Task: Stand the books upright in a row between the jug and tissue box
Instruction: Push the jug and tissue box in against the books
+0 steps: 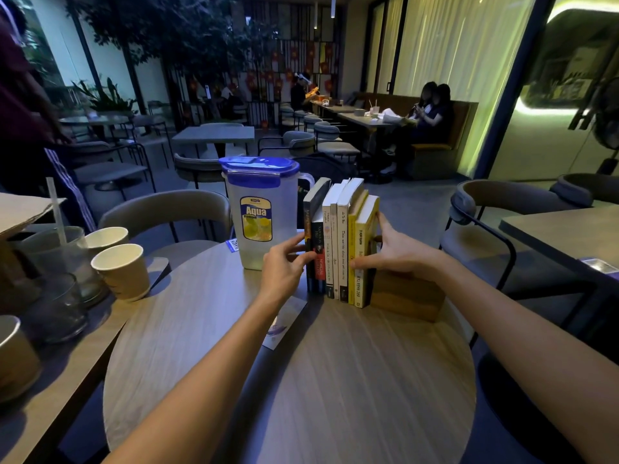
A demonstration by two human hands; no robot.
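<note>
Several books (pixel 338 249) stand upright in a row on the round wooden table (pixel 301 380), spines facing me. A clear plastic jug (pixel 258 212) with a blue lid stands just left of them. A wooden tissue box (pixel 407 296) sits at the right end, touching the yellow book. My left hand (pixel 284 266) presses the dark book at the left end of the row. My right hand (pixel 395 252) grips the yellow book at the right end, thumb on its spine, and rests over the tissue box.
A card (pixel 284 324) lies flat on the table under my left forearm. Paper cups (pixel 120 269) and glasses (pixel 53 306) crowd the table to the left. Chairs (pixel 167 212) ring the table; a person (pixel 30 122) stands far left.
</note>
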